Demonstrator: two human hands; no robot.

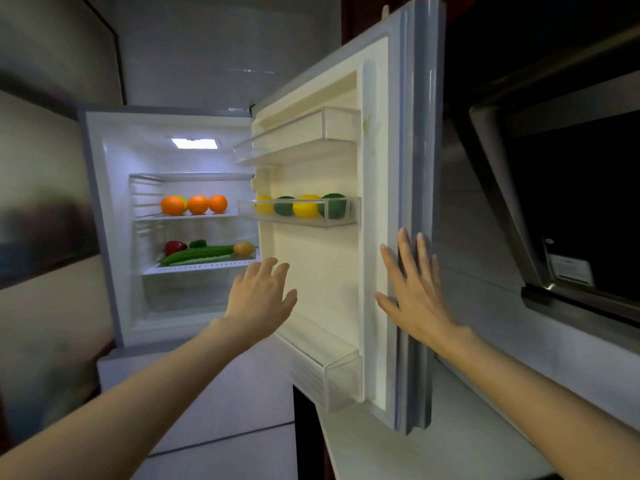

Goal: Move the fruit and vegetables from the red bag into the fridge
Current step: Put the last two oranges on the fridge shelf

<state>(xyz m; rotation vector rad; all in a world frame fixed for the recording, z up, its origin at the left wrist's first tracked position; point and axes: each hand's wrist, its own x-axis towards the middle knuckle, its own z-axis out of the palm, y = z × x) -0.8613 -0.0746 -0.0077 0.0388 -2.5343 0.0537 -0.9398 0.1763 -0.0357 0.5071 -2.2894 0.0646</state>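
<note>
The fridge [104, 209] stands open, lit inside. Three oranges [197, 204] sit on the upper shelf. On the lower shelf lie a red pepper [175, 247], a green pepper [198, 243], a long cucumber [197, 254] and a small yellow-orange fruit [244, 248]. The middle door bin [301, 220] holds two lemons [305, 206] and two dark green round fruits [333, 205]. My left hand [261, 299] hovers empty with fingers spread in front of the lower shelf. My right hand [414, 289] lies flat, fingers spread, against the outer edge of the open door [415, 168]. The red bag is out of view.
A white counter [398, 452] runs under the door at lower right. A dark glass-fronted appliance [571, 202] stands at right. The top door bin [298, 143] and bottom door bin [332, 368] hold nothing. A grey wall panel is at left.
</note>
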